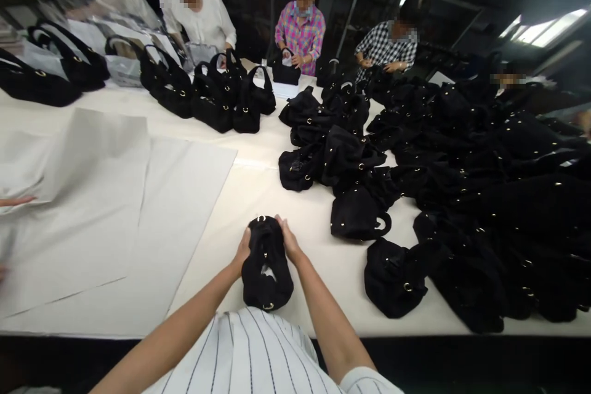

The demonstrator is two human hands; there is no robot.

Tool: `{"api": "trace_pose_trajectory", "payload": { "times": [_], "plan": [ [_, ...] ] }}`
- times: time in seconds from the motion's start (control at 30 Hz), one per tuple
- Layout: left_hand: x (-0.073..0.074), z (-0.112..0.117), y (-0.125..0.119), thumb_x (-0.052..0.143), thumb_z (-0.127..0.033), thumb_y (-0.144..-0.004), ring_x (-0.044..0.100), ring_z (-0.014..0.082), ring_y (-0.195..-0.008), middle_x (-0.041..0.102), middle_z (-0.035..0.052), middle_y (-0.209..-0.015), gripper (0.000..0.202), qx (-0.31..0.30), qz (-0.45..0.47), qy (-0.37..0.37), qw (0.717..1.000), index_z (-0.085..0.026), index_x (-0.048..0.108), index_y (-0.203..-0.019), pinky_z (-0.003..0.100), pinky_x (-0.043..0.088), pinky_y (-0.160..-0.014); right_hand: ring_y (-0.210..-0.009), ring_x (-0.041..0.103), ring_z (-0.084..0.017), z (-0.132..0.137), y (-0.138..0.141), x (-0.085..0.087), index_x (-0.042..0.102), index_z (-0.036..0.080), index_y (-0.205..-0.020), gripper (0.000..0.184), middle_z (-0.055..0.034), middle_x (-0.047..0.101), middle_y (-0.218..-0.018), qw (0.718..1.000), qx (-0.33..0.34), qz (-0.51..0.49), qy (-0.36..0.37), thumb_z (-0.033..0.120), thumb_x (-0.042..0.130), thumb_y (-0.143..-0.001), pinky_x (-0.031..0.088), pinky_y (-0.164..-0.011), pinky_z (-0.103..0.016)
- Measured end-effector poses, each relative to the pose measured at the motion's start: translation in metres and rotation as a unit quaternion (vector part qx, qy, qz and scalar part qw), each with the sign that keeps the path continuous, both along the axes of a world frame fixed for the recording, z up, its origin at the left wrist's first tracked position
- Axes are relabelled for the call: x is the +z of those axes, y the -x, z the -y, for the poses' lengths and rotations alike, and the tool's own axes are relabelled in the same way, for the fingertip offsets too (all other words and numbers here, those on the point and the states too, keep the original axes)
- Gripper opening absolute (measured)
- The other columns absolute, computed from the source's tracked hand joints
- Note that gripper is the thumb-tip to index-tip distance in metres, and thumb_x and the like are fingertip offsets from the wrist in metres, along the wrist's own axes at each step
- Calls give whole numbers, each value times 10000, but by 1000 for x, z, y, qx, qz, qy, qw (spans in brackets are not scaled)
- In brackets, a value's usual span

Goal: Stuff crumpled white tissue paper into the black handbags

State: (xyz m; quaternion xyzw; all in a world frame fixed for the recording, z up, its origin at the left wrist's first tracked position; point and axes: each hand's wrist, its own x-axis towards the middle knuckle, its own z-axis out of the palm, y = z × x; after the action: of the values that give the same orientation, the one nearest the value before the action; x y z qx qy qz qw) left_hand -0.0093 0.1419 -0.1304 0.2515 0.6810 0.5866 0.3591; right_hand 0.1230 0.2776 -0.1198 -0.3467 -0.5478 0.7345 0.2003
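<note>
A small black handbag (266,265) with gold rings lies on the white table (258,197) right in front of me, its mouth facing up with something white showing inside. My left hand (243,247) grips its left side. My right hand (287,237) grips its right side near the far end. Both hands have fingers curled onto the fabric.
A large heap of black handbags (462,184) covers the table's right half. Upright stuffed bags (217,98) stand in a row at the back left. Big sheets of white paper (101,197) lie to my left. Three people work along the far edge, and another person's fingertips (16,200) show at far left.
</note>
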Motion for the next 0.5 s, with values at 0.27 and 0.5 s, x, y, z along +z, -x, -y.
{"api": "trace_pose_trajectory", "payload": {
  "times": [0.27, 0.5],
  "plan": [
    [45, -17, 64, 306, -659, -896, 309, 285, -1416, 424, 103, -1485, 675, -27, -10, 19, 999, -190, 595, -1287, 437, 213, -1166, -734, 675, -255, 54, -141, -6, 656, 144, -1091, 456, -140, 712, -855, 951, -154, 254, 83, 415, 641, -724, 524, -648, -369],
    [31, -5, 47, 480, -621, -826, 540, 287, -1219, 672, 90, -1207, 508, -60, -63, 70, 994, -202, 704, -1006, 375, 360, -1071, -808, 686, -215, 125, -139, 17, 538, 147, -1268, 621, -60, 713, -846, 973, -56, 66, 215, 296, 723, -694, 543, -809, -344]
  ]
}}
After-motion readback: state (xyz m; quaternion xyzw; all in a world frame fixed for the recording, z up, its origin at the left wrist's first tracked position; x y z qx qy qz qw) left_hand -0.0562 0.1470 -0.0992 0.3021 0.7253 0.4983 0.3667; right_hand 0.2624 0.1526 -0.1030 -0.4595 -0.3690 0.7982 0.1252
